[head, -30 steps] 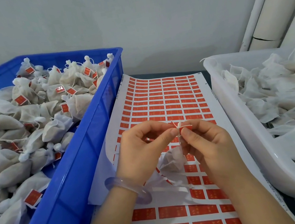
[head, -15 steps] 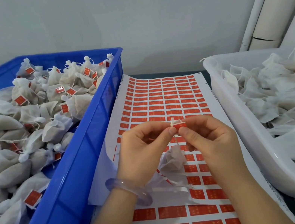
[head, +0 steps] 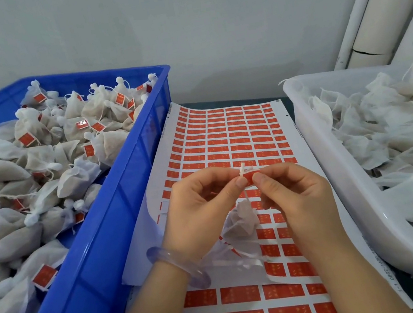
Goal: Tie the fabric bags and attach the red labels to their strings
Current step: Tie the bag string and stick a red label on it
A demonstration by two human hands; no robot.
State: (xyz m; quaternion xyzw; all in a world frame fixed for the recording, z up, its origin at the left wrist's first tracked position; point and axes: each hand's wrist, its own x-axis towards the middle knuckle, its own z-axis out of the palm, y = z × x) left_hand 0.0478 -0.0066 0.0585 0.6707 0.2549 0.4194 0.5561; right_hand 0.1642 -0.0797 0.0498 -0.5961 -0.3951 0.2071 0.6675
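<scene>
A small white fabric bag (head: 240, 222) hangs by its white string (head: 243, 171) between my hands, above the label sheet. My left hand (head: 198, 213) and my right hand (head: 292, 196) meet at the fingertips. Together they pinch a red label (head: 249, 178) folded round the string; the string's ends stick up above the label. A sheet of red labels (head: 224, 136) lies on the table under my hands, with several spots near my left hand peeled bare.
A blue crate (head: 118, 227) on the left holds several tied bags with red labels. A white tub (head: 341, 174) on the right holds several loose fabric bags. A grey wall stands behind, with white pipes (head: 355, 6) at the back right.
The label has gone from half open around the string to pressed flat between my fingertips. My hands stayed in nearly the same place.
</scene>
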